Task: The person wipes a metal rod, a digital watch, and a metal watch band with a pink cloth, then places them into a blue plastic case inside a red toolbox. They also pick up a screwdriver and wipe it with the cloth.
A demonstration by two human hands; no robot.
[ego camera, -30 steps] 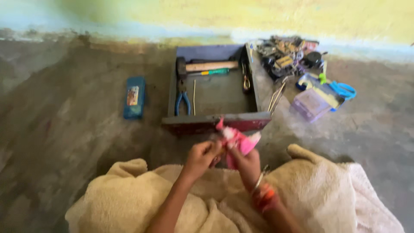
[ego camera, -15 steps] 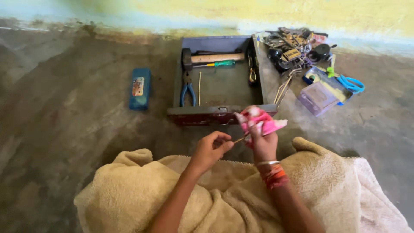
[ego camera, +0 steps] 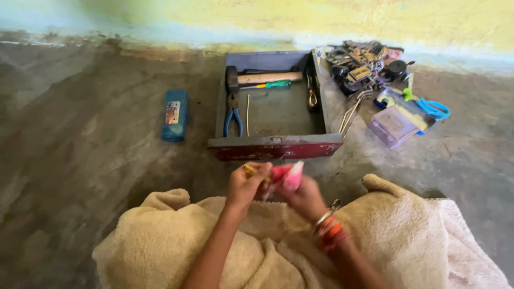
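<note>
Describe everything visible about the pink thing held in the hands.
The small pink and white object, apparently plastic, sits between both hands just in front of the red-fronted drawer tray. The right hand cups it from below; the left hand meets it from the side, pinching a small yellowish piece. Its exact shape is hidden by the fingers. It hovers above the beige towel.

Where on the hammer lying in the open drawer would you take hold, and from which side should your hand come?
Grip the hammer by its bare wooden handle, coming from above: it lies flat along the drawer's far wall, head at the left, handle top exposed.
</note>
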